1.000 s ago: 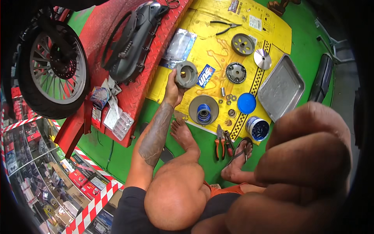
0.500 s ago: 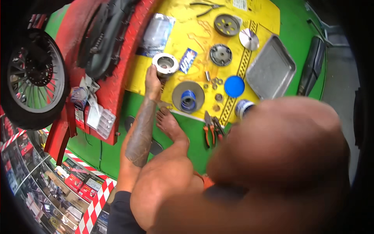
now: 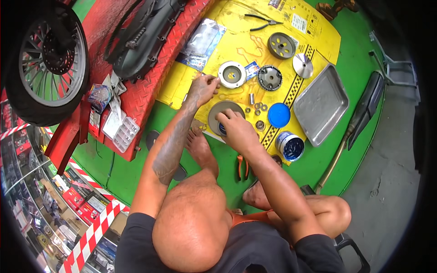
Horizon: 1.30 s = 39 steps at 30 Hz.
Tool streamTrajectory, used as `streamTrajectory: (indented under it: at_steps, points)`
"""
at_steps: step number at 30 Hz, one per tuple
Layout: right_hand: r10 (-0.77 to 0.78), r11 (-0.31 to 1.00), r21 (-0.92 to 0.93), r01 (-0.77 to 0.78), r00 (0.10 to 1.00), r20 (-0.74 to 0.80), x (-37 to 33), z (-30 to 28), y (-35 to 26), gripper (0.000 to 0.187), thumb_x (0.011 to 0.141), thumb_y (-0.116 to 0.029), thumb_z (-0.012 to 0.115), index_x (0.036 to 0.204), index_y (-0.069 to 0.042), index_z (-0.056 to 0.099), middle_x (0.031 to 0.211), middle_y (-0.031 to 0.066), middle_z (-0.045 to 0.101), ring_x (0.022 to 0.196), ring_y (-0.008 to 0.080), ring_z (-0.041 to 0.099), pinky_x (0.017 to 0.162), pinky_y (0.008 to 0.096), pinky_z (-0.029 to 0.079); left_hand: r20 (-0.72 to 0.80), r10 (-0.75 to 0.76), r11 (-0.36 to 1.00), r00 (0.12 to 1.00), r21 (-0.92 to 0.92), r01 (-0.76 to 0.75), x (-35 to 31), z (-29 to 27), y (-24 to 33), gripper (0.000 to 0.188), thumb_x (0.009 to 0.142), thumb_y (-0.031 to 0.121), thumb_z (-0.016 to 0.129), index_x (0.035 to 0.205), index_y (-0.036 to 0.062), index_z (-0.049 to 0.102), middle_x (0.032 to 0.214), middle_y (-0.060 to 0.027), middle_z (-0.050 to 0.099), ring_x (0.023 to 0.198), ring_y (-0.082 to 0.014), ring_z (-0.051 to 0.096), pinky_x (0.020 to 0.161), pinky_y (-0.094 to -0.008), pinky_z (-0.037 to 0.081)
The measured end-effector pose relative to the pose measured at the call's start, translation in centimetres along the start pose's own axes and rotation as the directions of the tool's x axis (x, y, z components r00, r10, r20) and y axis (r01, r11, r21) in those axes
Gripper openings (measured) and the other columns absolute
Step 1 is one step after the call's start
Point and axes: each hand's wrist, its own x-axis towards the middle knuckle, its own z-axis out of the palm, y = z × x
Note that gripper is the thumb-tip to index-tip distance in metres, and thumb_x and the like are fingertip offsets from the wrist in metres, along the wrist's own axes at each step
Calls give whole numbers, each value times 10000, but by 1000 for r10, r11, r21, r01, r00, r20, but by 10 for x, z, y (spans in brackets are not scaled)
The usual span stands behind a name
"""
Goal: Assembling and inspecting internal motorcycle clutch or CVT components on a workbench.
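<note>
My left hand (image 3: pixel 204 90) has its fingers curled, with the tips at the near left rim of a round silver pulley part (image 3: pixel 225 83). That part has a hole in the middle and sits over the yellow sheet. My right hand (image 3: pixel 240 132) reaches over a grey pulley disc (image 3: pixel 218 109), its fingers bent round the blue-smeared hub (image 3: pixel 222 129). Those fingers hide most of the hub. Right of the hand, an open tub of blue grease (image 3: pixel 291 146) lies tilted, and its blue lid (image 3: pixel 279 115) lies flat.
Beyond are a slotted clutch (image 3: pixel 270 78), a drum (image 3: pixel 281 45), a shiny disc (image 3: pixel 302 66), pliers (image 3: pixel 263 22) and small rings (image 3: pixel 260 107). A metal tray (image 3: pixel 321 105) stands right. Orange-handled pliers (image 3: pixel 242 167) lie near my feet. A red ramp (image 3: pixel 150 88) and a wheel (image 3: pixel 53 63) are left.
The silver pulley part has moved right, lower over the sheet, with my left hand beside it. A large blurred shape at lower right is gone. My right hand has come onto the hub.
</note>
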Motion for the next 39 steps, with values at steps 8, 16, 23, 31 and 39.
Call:
streamTrajectory:
  at_steps: [8,16,23,31,39]
  points:
    - [49,996,72,-49,999,1,-3,-13,2,753,708,-76,808,1404,-126,524,1292,126,588,1070,357,625,961,441,544,-97,312,949,945,72,-306,-91,-30,-36,356,945,63,622,1297,22,654,1109,-90,715,913,-172,673,759,-255,542]
    - [-53,915,375,146,967,-248,-10,-23,39,926,710,-64,798,1555,-136,427,1276,177,581,1062,369,611,956,455,526,227,657,643,719,328,-692,-135,1,14,698,812,91,703,1483,133,512,1471,-134,478,1120,-267,629,877,-358,558]
    - [121,992,48,-116,985,-124,-1,49,94,1039,729,-103,824,1633,-173,316,1282,199,558,1072,350,601,918,447,517,511,281,248,812,779,-576,-118,43,27,643,807,209,785,1394,182,527,1329,-154,565,904,-315,676,769,-405,591]
    - [284,939,-196,-283,959,-24,6,52,66,921,839,-132,761,1638,-204,308,1271,190,564,1098,344,593,885,433,515,378,583,380,719,655,-653,-151,19,33,526,764,106,792,1257,129,609,1219,-96,646,858,-270,696,752,-361,579]
    - [290,957,64,-283,947,-137,2,59,72,786,870,-158,750,1567,-92,394,1187,164,557,1025,356,604,863,445,509,-50,626,635,778,611,-472,-114,-49,55,460,808,83,782,1225,18,601,1078,-126,643,880,-248,645,799,-346,548]
